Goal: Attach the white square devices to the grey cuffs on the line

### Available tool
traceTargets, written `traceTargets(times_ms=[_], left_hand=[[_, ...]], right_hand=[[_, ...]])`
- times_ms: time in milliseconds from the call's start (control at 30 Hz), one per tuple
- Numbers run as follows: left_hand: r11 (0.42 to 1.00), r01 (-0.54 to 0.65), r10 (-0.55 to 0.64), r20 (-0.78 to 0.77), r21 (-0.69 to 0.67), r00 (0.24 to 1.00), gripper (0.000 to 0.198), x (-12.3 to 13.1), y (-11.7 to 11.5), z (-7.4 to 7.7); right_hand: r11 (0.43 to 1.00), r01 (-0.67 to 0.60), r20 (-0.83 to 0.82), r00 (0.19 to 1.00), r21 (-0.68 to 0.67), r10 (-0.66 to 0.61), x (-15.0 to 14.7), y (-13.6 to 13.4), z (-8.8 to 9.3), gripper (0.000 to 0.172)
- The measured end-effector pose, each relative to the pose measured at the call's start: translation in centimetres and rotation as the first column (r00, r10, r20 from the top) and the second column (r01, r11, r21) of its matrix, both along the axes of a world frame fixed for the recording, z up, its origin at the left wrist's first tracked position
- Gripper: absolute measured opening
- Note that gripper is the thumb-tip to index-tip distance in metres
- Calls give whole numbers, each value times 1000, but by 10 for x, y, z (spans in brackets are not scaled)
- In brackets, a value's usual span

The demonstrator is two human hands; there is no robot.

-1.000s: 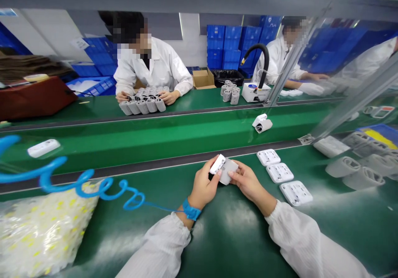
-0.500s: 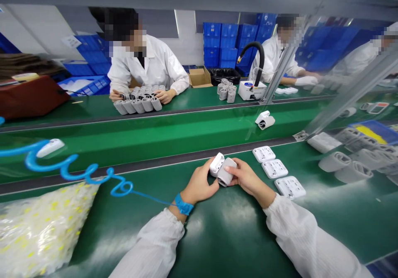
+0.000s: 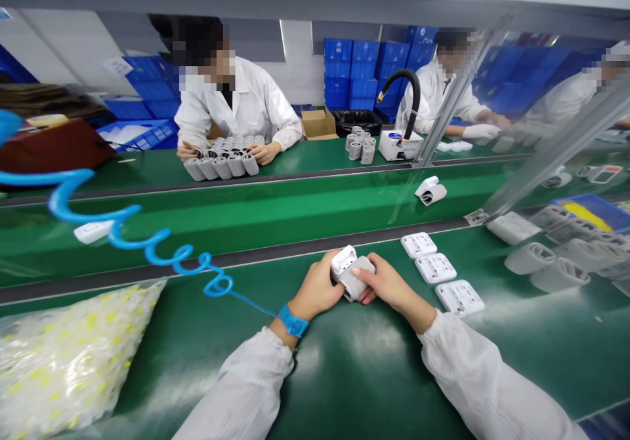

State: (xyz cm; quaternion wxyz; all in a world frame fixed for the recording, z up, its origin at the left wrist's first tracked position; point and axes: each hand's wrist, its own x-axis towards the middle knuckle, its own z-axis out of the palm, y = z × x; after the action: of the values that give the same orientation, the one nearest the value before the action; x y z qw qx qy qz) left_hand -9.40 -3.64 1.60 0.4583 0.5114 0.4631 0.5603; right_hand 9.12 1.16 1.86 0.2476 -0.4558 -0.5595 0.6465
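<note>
Grey cuff (image 3: 353, 285) pinched in closed right fingers (image 3: 363, 274), white device (image 3: 343, 261) gripped by left fingers (image 3: 336, 291), I should keep the cuff rolled evenly.

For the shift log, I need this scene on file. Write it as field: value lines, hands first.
Left hand: gripping white device
Right hand: gripping grey roll
Left wrist: blue strap, coiled cord
Right of hands: three white units in a row
Left of hands: clear bag
Opposite: co-worker behind clustered grey rolls
</note>
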Motion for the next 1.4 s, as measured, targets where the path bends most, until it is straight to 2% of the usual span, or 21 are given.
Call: traceTargets(times_ms=[67,200,333,400,533,633,767,933,1067,1267,1400], left_hand=[[1000,0,0,-6,5,1000,58,0,2,-2],[993,109,-100,219,-32,971,51,0,7,-1],[980,193,-161,369,-51,915,53,3,9,3],[972,223,-173,418,-75,892,53,5,7,4],[948,287,-193,466,-138,863,51,11,4,2],[943,301,-207,462,-140,862,55,13,4,-1],[938,314,-224,436,-146,872,59,13,5,-2],[925,349,-265,402,-151,877,61,12,3,-1],[917,363,-278,387,-168,879,59,12,1,-3],[922,352,-293,300,-164,908,57,13,-2,-4],[941,311,-288,166,-132,943,47,22,-9,-2]], right_hand=[[998,-27,31,999,48,26,1,-1,1,51],[991,-72,-37,996,111,76,10,3,13,57],[967,42,-149,989,251,-4,22,6,23,34],[973,-2,-212,976,232,53,28,6,23,40],[975,-197,-289,932,103,219,39,6,23,50],[963,-261,-311,911,70,270,45,6,22,52],[969,-237,-307,919,68,246,47,7,19,58],[970,-229,-280,929,80,242,47,10,16,46],[966,-225,-230,941,125,249,50,10,17,44],[922,-319,-133,926,220,352,51,6,24,52],[860,-429,-46,888,276,457,48,0,34,52]])
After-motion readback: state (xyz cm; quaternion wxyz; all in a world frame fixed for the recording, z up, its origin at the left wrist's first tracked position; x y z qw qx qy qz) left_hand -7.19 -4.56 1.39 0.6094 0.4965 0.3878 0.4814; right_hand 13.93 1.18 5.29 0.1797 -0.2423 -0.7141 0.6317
